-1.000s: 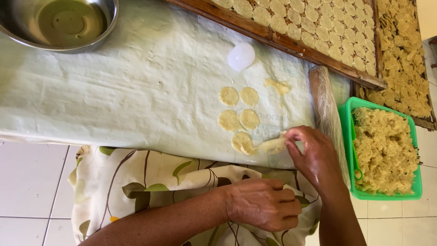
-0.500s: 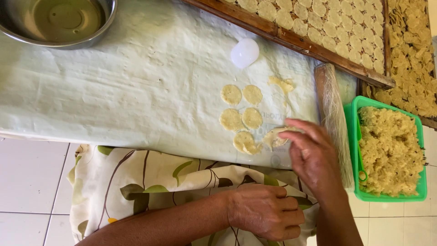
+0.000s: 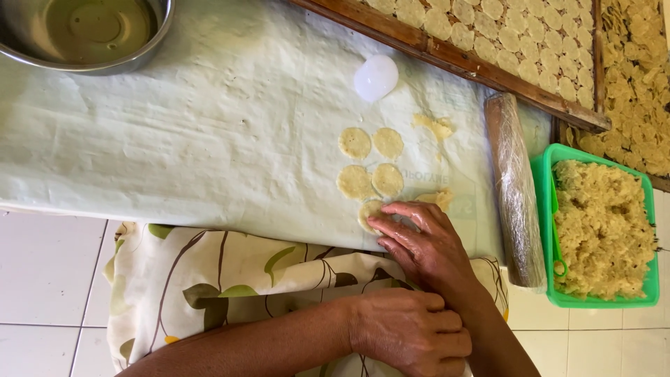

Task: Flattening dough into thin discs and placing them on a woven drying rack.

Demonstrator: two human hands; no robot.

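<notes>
Here the person's right hand [image 3: 426,244] lies flat near the near edge of the pale plastic sheet [image 3: 209,153], its fingers [image 3: 401,223] stretched out close together and pressing on a small round dough disc [image 3: 368,211]; they pinch nothing. Just beyond that disc four more dough discs [image 3: 371,162] sit in two pairs, touching or nearly so, and a scrap of dough [image 3: 434,126] lies a little farther toward the far edge, with another scrap [image 3: 440,199] just beside the fingers. The left hand [image 3: 412,331] rests on the leaf-patterned cloth [image 3: 209,279] at the near side, fingers curled loosely and holding nothing. A wrapped rolling pin [image 3: 515,188] lies along the sheet's right edge, beside a green basket [image 3: 541,209] full of crumbly dough. A round white cutter [image 3: 375,77] stands near the far edge, a steel bowl [image 3: 84,66] sits at the far left corner, and wooden trays [image 3: 447,49] of discs line the far side
</notes>
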